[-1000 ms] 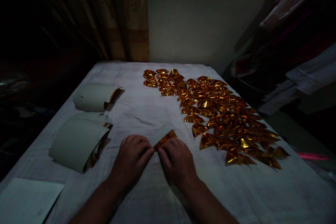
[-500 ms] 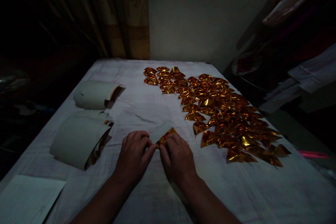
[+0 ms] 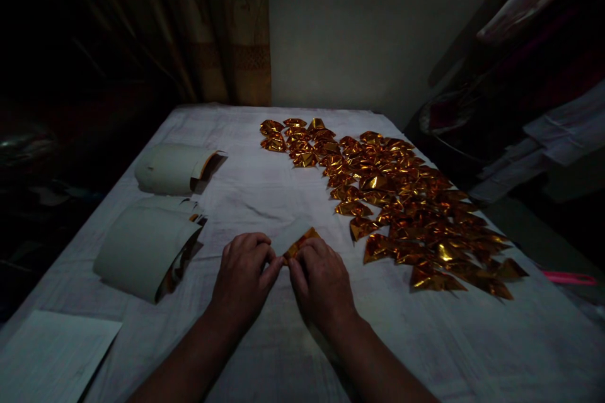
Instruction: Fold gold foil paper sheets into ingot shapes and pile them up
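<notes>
My left hand (image 3: 243,280) and my right hand (image 3: 319,283) meet near the front middle of a table covered in white cloth (image 3: 265,195). Both pinch one small piece of foil paper (image 3: 297,240), gold on one side and pale on the other, which pokes out beyond the fingertips. The fingers of both hands are curled tight onto it, pressing it against the cloth. To the right lies a wide spread of several folded gold foil pieces (image 3: 401,208).
Two curled stacks of pale sheets with gold undersides lie on the left, a larger stack (image 3: 146,249) and a smaller stack (image 3: 172,167) behind it. A flat white sheet (image 3: 51,352) sits at the front left corner. A curtain (image 3: 227,25) and wall stand behind; draped cloth hangs at right.
Both hands have stayed on the foil piece, shifting slightly while pressing it. Less of the piece shows beyond the fingers than a second ago.
</notes>
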The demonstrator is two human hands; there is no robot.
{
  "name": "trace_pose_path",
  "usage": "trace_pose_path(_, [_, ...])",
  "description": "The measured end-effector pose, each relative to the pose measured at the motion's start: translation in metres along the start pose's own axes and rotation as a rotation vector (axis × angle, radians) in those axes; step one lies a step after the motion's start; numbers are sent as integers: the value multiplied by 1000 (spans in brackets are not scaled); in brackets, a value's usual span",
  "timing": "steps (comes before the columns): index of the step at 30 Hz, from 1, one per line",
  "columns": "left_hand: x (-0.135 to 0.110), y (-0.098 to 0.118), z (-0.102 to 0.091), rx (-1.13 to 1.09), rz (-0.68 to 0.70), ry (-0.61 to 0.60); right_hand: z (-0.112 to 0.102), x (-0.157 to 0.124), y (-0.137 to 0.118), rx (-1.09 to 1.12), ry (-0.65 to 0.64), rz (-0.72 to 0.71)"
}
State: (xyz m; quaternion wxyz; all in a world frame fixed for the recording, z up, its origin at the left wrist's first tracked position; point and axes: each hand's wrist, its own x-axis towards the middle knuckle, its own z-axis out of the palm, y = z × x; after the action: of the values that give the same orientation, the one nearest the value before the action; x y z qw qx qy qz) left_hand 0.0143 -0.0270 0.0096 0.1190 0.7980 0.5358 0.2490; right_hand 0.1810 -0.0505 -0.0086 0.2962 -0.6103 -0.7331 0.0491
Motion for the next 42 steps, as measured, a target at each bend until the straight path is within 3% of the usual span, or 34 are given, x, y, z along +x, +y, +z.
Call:
trace_pose_path(25, [2, 4, 1, 37, -29, -36, 0, 2, -3, -55, -15, 9])
trace_pose_path(34, [2, 3, 0, -8, -46, -59, -5, 4, 3, 152, -59, 56])
trace_pose_path(42, [3, 0, -2, -24, -43, -94, -3, 3, 5, 153, -42, 37])
